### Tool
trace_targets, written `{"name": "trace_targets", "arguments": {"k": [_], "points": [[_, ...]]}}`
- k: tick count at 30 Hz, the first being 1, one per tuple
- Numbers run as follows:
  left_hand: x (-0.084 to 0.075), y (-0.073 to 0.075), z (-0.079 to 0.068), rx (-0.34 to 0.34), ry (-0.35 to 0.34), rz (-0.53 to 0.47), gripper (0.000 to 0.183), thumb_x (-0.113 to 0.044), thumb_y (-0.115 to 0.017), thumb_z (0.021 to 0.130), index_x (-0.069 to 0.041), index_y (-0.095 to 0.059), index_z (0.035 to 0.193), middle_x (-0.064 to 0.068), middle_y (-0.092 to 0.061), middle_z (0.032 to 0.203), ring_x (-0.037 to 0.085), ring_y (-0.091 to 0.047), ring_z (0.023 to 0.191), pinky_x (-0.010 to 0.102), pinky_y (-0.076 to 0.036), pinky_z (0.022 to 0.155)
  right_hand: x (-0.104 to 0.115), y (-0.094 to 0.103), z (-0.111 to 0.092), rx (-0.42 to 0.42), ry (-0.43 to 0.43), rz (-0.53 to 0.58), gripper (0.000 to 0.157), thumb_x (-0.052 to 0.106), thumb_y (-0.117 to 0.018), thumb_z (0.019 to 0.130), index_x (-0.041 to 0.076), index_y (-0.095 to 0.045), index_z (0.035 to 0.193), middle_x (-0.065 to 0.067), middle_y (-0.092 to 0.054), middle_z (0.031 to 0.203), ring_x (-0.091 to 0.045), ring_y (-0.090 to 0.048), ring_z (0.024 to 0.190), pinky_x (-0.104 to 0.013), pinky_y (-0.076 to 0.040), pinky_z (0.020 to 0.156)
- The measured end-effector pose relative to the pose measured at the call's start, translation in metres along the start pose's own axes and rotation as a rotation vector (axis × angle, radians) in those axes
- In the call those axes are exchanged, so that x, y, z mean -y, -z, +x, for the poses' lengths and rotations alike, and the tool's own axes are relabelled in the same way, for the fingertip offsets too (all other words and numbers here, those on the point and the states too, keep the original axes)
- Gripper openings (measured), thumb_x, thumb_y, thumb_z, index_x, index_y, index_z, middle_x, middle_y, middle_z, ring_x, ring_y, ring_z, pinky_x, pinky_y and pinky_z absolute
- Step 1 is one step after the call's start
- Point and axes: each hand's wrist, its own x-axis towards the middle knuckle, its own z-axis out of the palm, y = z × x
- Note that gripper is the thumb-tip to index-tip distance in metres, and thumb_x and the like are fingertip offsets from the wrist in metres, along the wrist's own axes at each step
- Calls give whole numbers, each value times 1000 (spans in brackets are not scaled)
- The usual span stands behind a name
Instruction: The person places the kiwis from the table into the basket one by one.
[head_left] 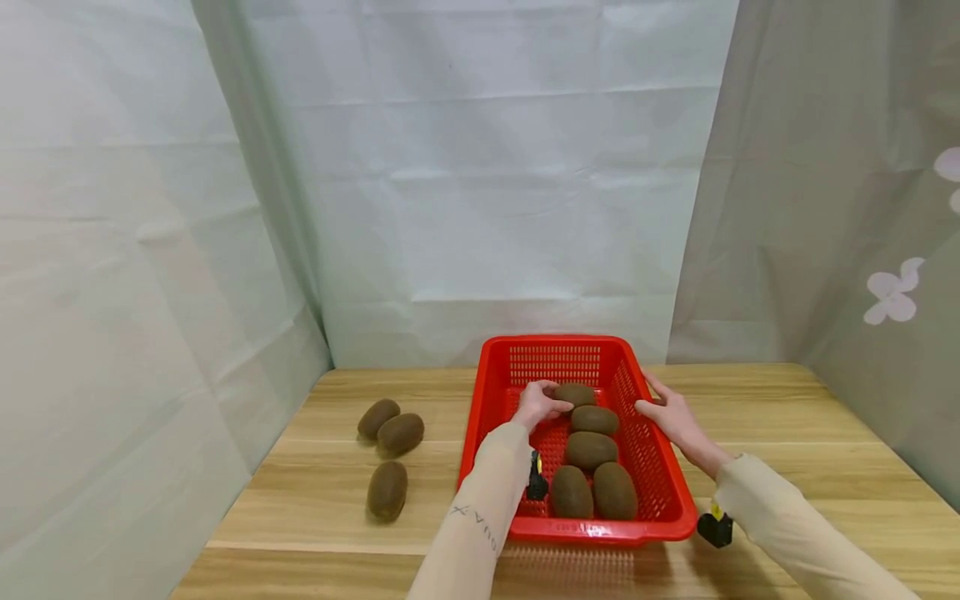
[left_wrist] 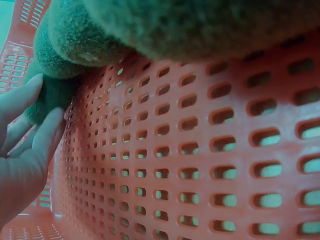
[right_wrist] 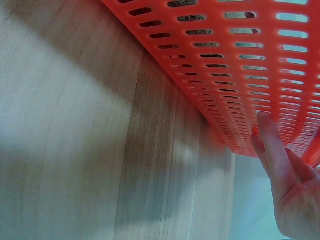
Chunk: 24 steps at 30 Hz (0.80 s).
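Observation:
In the head view a red plastic basket (head_left: 491,375) with slotted walls stands on the table, with several brown, fuzzy kiwis in it. My left hand (head_left: 538,404) reaches inside and holds the farthest kiwi (head_left: 576,394) between thumb and fingers. In the left wrist view, the thumb and fingers (left_wrist: 47,135) touch that kiwi, partly behind nearer ones. My right hand (head_left: 675,419) holds the basket's right rim, thumb over the edge. In the right wrist view, its straight fingers (right_wrist: 275,150) lie along the outer slotted wall.
Two kiwis lie side by side on the table left of the basket, the right one (head_left: 401,434) touching the other. A third kiwi (head_left: 387,492) lies nearer. The wooden table (head_left: 300,508) meets pale hanging cloth (head_left: 487,208) at the back and sides.

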Motion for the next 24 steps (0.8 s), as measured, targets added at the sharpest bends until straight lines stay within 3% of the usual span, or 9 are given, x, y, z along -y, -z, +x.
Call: {"name": "trace_targets", "arguments": {"k": [4, 10, 16, 24], "points": [[0, 3, -1, 44, 16, 27, 46, 1, -72, 75, 3, -55, 118, 13, -56, 108, 23, -57, 90, 28, -50, 69, -1, -2, 2, 2, -8, 6, 64, 5, -48, 88, 7, -17, 145, -36, -48, 112, -33, -61, 82, -39, -52, 63], [-7, 8, -3, 14, 36, 73, 51, 0, -73, 73, 4, -54, 120, 14, -55, 114, 25, -55, 91, 33, -49, 73, 0, -6, 5, 13, 7, -13, 64, 5, -48, 88, 3, -16, 144, -35, -48, 111, -33, -61, 82, -39, -52, 64], [-22, 13, -3, -26, -3, 109, 50, -4, -73, 75, 2, -53, 121, 13, -52, 120, 26, -51, 101, 36, -44, 82, 0, -4, 9, 14, 11, -12, 64, 5, -47, 88, 5, -16, 144, -36, -48, 111, -33, -61, 82, -38, -52, 64], [-47, 19, -4, 40, -60, 47, 51, -5, -71, 78, 2, -51, 124, 14, -48, 125, 26, -51, 100, 37, -46, 80, -2, 0, 11, 20, 17, -10, 63, 6, -47, 89, 4, -15, 144, -36, -47, 114, -34, -60, 85, -38, -51, 66]]}}
